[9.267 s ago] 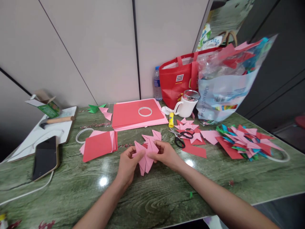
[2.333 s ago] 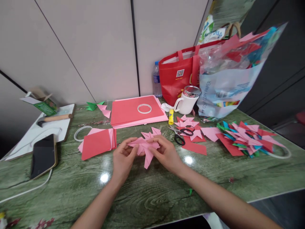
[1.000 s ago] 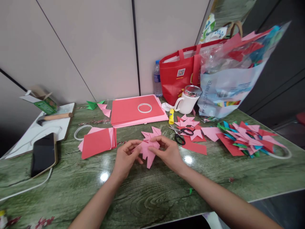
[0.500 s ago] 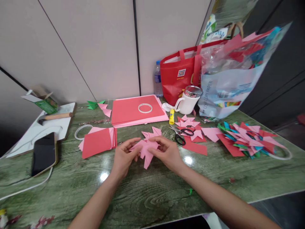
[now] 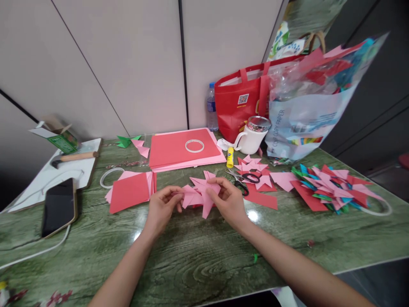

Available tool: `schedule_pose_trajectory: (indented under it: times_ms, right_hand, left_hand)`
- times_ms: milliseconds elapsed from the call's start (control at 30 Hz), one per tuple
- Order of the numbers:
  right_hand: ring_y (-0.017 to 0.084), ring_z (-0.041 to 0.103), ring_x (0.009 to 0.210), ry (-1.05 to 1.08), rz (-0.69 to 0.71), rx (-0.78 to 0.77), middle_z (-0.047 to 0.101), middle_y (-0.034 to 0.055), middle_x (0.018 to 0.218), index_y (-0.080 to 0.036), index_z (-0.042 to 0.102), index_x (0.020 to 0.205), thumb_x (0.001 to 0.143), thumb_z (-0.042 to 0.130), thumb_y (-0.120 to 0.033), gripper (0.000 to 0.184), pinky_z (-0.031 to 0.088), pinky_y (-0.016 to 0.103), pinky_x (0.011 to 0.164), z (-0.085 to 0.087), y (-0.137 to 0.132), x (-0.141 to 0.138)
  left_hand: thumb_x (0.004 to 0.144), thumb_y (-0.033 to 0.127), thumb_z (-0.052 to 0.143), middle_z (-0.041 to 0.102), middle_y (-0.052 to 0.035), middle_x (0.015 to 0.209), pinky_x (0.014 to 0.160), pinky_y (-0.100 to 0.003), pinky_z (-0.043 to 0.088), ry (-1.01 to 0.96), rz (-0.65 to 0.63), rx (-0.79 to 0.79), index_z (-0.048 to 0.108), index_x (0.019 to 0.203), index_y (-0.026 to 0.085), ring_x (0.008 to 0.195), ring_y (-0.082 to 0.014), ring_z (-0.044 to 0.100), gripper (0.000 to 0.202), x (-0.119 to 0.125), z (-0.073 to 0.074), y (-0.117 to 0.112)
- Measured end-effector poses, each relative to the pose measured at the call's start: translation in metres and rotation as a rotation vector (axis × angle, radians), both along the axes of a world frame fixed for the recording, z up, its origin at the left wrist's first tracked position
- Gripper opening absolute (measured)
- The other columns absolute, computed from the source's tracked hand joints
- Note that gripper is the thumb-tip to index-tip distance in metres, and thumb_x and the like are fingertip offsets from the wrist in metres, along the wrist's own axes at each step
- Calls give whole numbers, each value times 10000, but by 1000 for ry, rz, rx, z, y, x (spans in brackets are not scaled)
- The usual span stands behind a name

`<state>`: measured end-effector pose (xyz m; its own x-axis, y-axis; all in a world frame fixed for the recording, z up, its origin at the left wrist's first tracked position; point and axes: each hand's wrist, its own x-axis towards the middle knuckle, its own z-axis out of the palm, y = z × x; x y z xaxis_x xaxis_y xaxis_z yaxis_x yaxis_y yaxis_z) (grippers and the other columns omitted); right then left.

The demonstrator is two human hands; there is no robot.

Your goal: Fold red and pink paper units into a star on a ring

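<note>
Pink folded-paper star (image 5: 206, 207) is just below the frame's centre, clamped in the fingers of the right hand (image 5: 230, 206), its left tip pinched by the left hand (image 5: 160, 207). Uneven pulling could tear it; over-tight pinching might crush a point.

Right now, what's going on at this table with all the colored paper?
A person is holding folded pink paper above the green table. The left hand pinches its left end, and the right hand grips its right side. Scissors and a yellow glue stick are just beyond the right hand. A stack of red and pink paper sits to the left, and a colorful paper pile lies to the right.
</note>
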<state>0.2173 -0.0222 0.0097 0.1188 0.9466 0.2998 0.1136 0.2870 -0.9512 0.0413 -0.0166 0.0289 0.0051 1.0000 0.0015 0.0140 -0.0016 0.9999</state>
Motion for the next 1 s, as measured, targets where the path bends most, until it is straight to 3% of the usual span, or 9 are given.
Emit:
schedule_pose_trajectory:
  times_ms: [233, 400, 667, 767, 867, 1000]
  right_hand:
    - [165, 573, 780, -113, 76, 91, 596, 50, 914, -207, 613, 914, 733, 570, -139, 199, 458, 225, 539, 3, -1, 1]
    - [169, 594, 807, -185, 150, 113, 633, 51, 924, -209, 629, 924, 735, 564, -118, 220, 459, 224, 544, 6, -4, 1]
    - [172, 590, 853, -212, 123, 166, 625, 46, 948, -214, 628, 939, 741, 584, -112, 227, 490, 258, 650, 2, -6, 0]
    - [177, 591, 870, -209, 104, 173, 620, 49, 957, -217, 620, 945, 749, 583, -127, 219, 497, 269, 673, 1, -6, -1]
    - [175, 592, 872, -214, 89, 171, 617, 49, 961, -215, 614, 950, 753, 584, -135, 215, 499, 273, 689, 0, -6, -1]
    - [176, 595, 875, -203, 97, 157, 610, 51, 970, -215, 610, 953, 758, 587, -146, 208, 502, 277, 696, 1, -6, 0]
  left_hand:
    - [673, 234, 664, 601, 7, 570, 428, -205, 374, 119, -155, -16, 676, 704, 149, 415, -87, 486, 92, -2, 8, -1]
    - [660, 230, 685, 663, -39, 726, 531, -219, 428, 139, -119, 56, 712, 724, 163, 602, -132, 553, 96, -3, 11, -2]
    - [622, 210, 746, 567, 54, 552, 498, -161, 377, -101, -24, -43, 637, 927, 162, 520, -72, 489, 327, 1, 0, -3]
    - [620, 216, 756, 606, 51, 585, 528, -166, 412, -205, -30, -92, 607, 981, 167, 531, -70, 518, 394, 6, -2, -5]
    - [611, 238, 767, 683, -7, 700, 593, -191, 461, -249, -52, -156, 634, 911, 140, 611, -97, 586, 343, 10, -4, -7]
    - [617, 299, 764, 687, -24, 673, 584, -209, 490, -312, -65, -207, 649, 777, 118, 592, -111, 598, 268, 10, -4, -7]
